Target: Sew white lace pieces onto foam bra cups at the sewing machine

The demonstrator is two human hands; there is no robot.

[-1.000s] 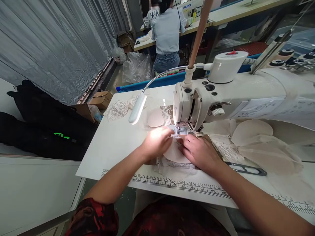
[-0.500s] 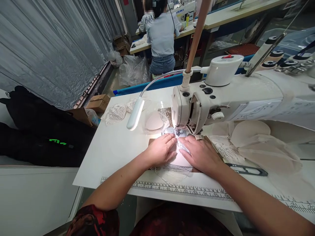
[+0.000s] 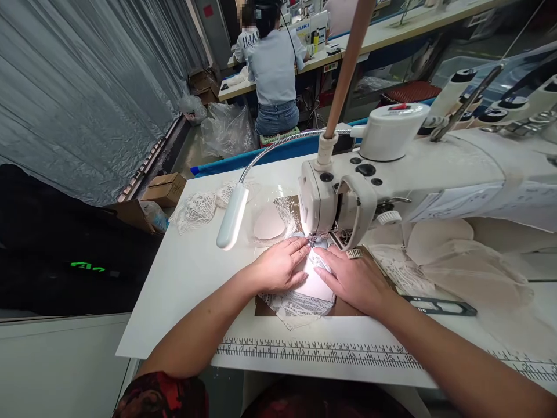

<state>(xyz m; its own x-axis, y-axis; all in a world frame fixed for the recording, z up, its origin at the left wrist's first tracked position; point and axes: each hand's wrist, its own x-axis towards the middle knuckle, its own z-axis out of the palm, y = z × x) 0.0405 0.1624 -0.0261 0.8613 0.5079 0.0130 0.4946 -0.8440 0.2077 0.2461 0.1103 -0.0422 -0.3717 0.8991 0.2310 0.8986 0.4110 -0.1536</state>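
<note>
My left hand [image 3: 282, 266] lies flat with stretched fingers on a pale panel trimmed with white lace [image 3: 296, 303]. Its fingertips are close to the presser foot of the white sewing machine [image 3: 321, 194]. On the other side of the panel, my right hand [image 3: 354, 277] presses down with its fingers extended, a ring-like band on one finger. Between the hands shows the smooth pale part of the panel [image 3: 318, 283]. The panel's front end lies under the needle area, where the stitching point is partly hidden by fingers and glare.
A small lamp [image 3: 232, 216] hangs left of the machine. Lace pieces [image 3: 196, 210] and a beige cup-shaped pad [image 3: 268, 223] lie beyond my left hand. More beige pads [image 3: 439, 239] and a dark ruler-like tool [image 3: 439, 306] lie at right. A co-worker [image 3: 275, 72] sits ahead.
The lace-trimmed panel has slid slightly forward toward the needle, with both hands still flat on it. The head view has shifted a little, so the table's surroundings appear displaced.
</note>
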